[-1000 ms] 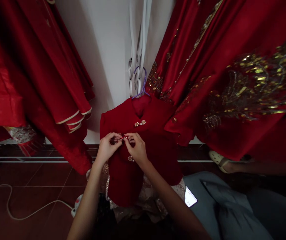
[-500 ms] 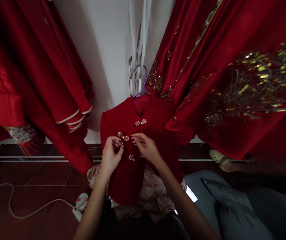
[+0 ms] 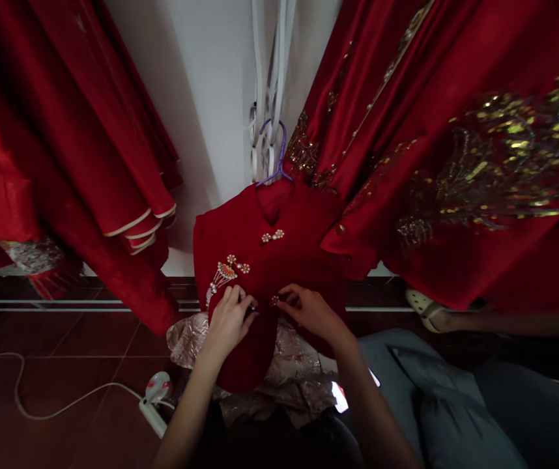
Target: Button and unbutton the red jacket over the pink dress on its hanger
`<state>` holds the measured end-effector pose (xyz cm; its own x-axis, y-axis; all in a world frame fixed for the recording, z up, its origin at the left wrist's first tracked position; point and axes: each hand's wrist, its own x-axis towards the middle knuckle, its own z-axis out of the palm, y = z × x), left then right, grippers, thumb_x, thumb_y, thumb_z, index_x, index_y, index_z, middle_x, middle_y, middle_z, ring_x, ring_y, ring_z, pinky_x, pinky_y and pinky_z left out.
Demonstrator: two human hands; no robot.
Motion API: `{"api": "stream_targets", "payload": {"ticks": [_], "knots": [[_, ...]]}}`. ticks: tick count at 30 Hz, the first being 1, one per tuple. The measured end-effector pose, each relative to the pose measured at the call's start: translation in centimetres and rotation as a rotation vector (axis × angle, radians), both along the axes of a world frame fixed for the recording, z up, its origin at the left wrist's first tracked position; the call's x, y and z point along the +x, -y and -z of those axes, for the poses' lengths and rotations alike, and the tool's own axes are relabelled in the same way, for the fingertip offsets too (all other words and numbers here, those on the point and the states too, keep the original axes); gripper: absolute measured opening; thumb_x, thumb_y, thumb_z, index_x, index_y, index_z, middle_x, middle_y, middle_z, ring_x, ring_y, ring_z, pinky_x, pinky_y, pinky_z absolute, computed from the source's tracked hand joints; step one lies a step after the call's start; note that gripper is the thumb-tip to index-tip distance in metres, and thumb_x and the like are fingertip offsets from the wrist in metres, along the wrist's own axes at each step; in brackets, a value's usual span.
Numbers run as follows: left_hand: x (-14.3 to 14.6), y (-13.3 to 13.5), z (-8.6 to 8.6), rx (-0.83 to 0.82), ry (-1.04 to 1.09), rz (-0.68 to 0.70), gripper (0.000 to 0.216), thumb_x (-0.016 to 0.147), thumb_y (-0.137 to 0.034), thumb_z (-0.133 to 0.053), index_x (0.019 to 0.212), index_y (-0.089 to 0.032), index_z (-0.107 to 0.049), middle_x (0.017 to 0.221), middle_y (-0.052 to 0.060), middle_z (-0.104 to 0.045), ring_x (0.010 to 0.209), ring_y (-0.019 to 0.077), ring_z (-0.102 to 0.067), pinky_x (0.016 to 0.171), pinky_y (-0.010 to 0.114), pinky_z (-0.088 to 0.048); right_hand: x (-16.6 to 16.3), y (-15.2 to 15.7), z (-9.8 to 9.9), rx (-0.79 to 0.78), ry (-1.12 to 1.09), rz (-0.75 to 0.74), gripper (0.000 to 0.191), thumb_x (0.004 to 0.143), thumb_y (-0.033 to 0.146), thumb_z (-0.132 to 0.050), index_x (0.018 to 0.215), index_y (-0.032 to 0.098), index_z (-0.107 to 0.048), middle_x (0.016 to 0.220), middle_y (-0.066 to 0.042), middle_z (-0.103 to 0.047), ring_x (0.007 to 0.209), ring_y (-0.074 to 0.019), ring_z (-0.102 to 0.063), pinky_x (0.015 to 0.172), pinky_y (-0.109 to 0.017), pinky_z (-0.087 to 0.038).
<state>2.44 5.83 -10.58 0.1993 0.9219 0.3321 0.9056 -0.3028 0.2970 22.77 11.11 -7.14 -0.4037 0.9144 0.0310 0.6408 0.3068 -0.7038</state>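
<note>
A small dark red velvet jacket (image 3: 294,260) hangs on a purple hanger (image 3: 274,163) against a white wall. It has pearl clasps: one near the collar (image 3: 273,236), one lower left with a red fan tassel (image 3: 225,272). My left hand (image 3: 230,319) pinches the jacket's front edge at a lower clasp. My right hand (image 3: 311,311) pinches the matching half of that clasp (image 3: 274,300) just beside it. Both hands' fingers are closed on the fabric and clasp.
Red gowns hang at left (image 3: 88,150) and right (image 3: 455,163), the right one with gold sequins. A golden skirt (image 3: 289,371) lies under the jacket. A power strip (image 3: 155,404) with a white cable lies on the tiled floor. Another person's sandalled foot (image 3: 423,309) shows at right.
Both hands moved down from the second clasp to a lower one. The fan tassel clasp, hidden by the fingers before, now shows fastened.
</note>
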Motion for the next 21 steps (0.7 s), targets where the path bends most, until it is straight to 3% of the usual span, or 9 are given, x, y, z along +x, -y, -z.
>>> {"api": "stream_targets", "payload": {"ticks": [6, 10, 14, 18, 21], "knots": [[-0.8, -0.3, 0.7, -0.015, -0.023, -0.029, 0.023, 0.083, -0.014, -0.05, 0.1, -0.026, -0.06, 0.098, 0.005, -0.042, 0.096, 0.0209, -0.043, 0.076, 0.031, -0.046, -1.1, -0.5, 2.0, 0.04, 0.022, -0.016, 0.02, 0.071, 0.027, -0.068, 0.088, 0.019, -0.061, 0.073, 0.0, -0.061, 0.066, -0.013, -0.057, 0.061, -0.023, -0.041], [-1.3, -1.8, 0.9, -0.032, -0.017, 0.0, 0.017, 0.082, -0.017, -0.053, 0.092, -0.027, -0.062, 0.095, 0.005, -0.043, 0.095, 0.0209, -0.044, 0.068, 0.027, -0.045, -1.7, -0.8, 2.8, 0.097, -0.014, 0.011, 0.018, 0.069, 0.025, -0.07, 0.079, 0.019, -0.056, 0.072, 0.0, -0.059, 0.065, -0.012, -0.054, 0.06, -0.022, -0.039], [-1.3, -2.1, 0.8, -0.01, 0.054, 0.028, 0.01, 0.083, -0.021, -0.055, 0.087, -0.026, -0.063, 0.093, 0.004, -0.045, 0.093, 0.0189, -0.047, 0.071, 0.027, -0.044, -1.9, -1.3, 3.4, 0.124, -0.068, 0.059, 0.018, 0.068, 0.027, -0.07, 0.074, 0.019, -0.055, 0.073, 0.0, -0.06, 0.066, -0.0128, -0.056, 0.062, -0.024, -0.042], [-0.8, -0.8, 0.8, 0.071, 0.314, 0.003, 0.012, 0.087, -0.025, -0.051, 0.091, -0.023, -0.062, 0.087, 0.003, -0.052, 0.087, 0.0157, -0.051, 0.078, 0.028, -0.044, -1.3, -1.2, 2.4, -0.047, -0.267, 0.088, 0.026, 0.067, 0.037, -0.071, 0.074, 0.019, -0.054, 0.069, 0.0, -0.061, 0.066, -0.0146, -0.06, 0.056, -0.025, -0.047], [-0.2, 0.2, 0.7, 0.08, 0.561, -0.056, 0.011, 0.085, -0.024, -0.052, 0.09, -0.02, -0.062, 0.081, 0.001, -0.059, 0.076, 0.013, -0.056, 0.075, 0.026, -0.046, -0.9, -0.3, 0.2, -0.271, -0.467, -0.03, 0.034, 0.065, 0.043, -0.072, 0.078, 0.019, -0.052, 0.073, -0.001, -0.064, 0.069, -0.0151, -0.062, 0.053, -0.024, -0.051]]}}
